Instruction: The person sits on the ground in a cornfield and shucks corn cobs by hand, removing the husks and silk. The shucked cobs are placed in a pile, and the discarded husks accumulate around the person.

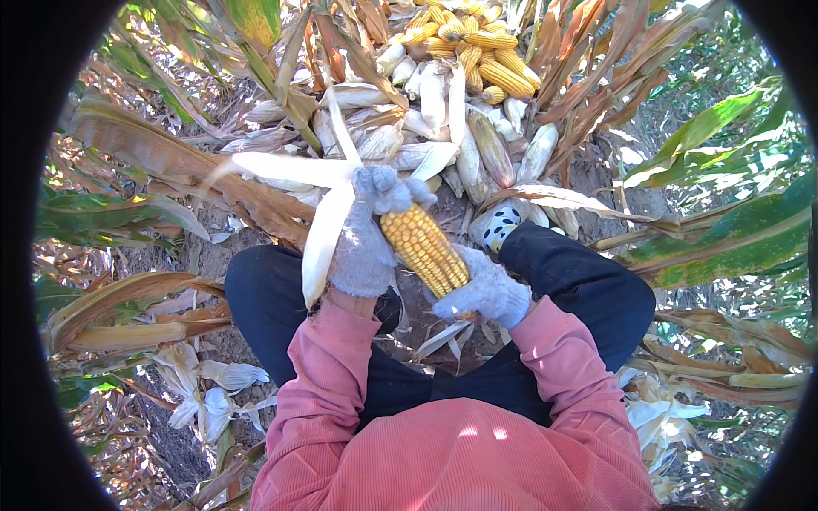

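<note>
Between my two gloved hands is an ear of yellow corn (425, 251), its kernels bare along the middle. My left hand (367, 230), in a fuzzy grey knit glove, grips the upper end where pale husk leaves (287, 169) are peeled back and splay outward. One husk leaf hangs down over the left wrist. Around the lower end of the ear, the fingers of my right hand (486, 287) are closed, in a similar glove. Below the ear, loose husk strips (444, 338) lie on the soil between my legs.
Unhusked ears (383, 137) lie heaped ahead, with a pile of bare yellow ears (476, 45) behind them. Dry cornstalks and leaves (147, 156) crowd the left; green leaves (735, 236) reach in from the right. Discarded husks (214, 389) lie at lower left and more husks (661, 409) at right.
</note>
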### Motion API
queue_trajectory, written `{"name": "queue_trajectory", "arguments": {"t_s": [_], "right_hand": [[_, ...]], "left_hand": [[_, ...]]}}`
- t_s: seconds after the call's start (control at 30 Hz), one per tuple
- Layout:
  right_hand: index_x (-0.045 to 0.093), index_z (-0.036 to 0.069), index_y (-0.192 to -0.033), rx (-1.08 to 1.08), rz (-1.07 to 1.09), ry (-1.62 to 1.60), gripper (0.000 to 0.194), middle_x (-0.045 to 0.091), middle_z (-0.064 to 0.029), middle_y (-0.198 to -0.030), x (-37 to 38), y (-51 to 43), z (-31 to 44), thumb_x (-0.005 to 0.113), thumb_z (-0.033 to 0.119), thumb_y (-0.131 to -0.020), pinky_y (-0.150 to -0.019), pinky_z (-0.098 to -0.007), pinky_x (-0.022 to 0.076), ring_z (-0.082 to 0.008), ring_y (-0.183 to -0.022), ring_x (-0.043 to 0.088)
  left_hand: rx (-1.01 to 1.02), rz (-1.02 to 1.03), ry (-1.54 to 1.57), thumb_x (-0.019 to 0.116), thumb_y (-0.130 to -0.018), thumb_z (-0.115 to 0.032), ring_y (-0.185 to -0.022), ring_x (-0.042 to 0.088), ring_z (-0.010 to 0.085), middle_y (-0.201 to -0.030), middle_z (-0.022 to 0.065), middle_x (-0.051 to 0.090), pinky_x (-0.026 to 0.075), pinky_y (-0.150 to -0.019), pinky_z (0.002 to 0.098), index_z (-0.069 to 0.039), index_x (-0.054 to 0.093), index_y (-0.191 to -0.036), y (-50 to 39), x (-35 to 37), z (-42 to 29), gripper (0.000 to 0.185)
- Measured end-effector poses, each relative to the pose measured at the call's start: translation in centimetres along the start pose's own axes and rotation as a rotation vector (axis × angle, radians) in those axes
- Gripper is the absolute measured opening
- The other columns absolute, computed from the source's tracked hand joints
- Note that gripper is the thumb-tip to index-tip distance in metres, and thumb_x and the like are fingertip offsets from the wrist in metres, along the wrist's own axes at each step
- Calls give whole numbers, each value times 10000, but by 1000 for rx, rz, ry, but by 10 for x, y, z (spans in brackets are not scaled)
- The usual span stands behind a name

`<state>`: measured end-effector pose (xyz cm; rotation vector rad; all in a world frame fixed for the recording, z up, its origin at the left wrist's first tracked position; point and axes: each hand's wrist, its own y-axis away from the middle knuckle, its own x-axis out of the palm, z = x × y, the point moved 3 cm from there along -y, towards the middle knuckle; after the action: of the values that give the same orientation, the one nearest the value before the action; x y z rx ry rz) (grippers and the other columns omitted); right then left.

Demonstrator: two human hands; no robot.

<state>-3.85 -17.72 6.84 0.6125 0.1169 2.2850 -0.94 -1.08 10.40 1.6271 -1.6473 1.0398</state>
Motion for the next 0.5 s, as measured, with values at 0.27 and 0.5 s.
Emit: {"name": "queue_trajectory", "arguments": {"t_s": [0.27, 0.5], "right_hand": [[576, 47, -1288, 11, 176, 779, 756, 694, -83, -1097, -18, 11, 30, 859, 230, -611, -857, -312, 526, -162, -969, 655], [643, 10, -1101, 252, -252, 166, 494, 663, -61, -853, -73, -20, -11, 824, 241, -704, -634, -309, 523, -152, -710, 627]], "left_hand": [[-264, -166, 161, 408, -1062, -371, -502, 380, 88, -562, -73, 373, 387, -575, 321, -131, 541, -916, 21, 17, -35, 310], [265, -400, -756, 492, -1037, -419, -468, 346, 78, -541, -73, 352, 376, -521, 281, -101, 559, -848, 71, 52, -146, 376]]}}
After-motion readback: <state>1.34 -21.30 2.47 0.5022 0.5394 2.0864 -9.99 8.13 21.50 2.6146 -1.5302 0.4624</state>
